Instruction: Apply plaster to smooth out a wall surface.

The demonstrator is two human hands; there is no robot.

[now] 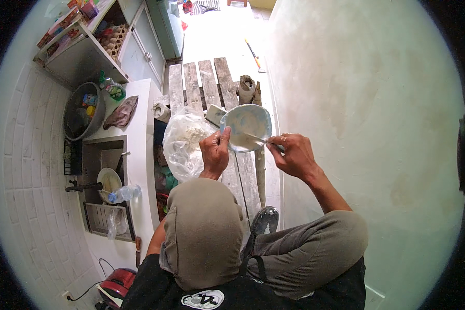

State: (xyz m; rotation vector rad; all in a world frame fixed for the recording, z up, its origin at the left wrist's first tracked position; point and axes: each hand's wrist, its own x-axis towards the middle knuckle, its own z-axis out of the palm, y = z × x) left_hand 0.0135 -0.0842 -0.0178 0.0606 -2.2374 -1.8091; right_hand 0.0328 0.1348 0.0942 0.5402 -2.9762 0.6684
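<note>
A light-blue bowl (265, 114) with whitish paste (242, 141) inside is tipped toward me over the plank bench. My left hand (215, 154) grips its left rim, thumb on top and fingers beneath. In my right hand (294, 157), pinched between thumb and fingers, is a thin metal spoon-like tool (255, 137). Its far end reaches into the paste, which hides its shape. Just left of the bowl lies an opened clear plastic bag (178, 150) of white powder. A flat, pale-bladed tool (215, 114) rests on the planks behind the bowl, partly covered by it.
The wooden plank bench (191, 85) stretches ahead, beside a plastered wall (356, 103) on the right. At left, the white counter (147, 119) has a sink (108, 155), a plastic bottle (124, 194), a grey tub (73, 121) and a cloth (121, 112). My raised knee (204, 222) is close below the bag.
</note>
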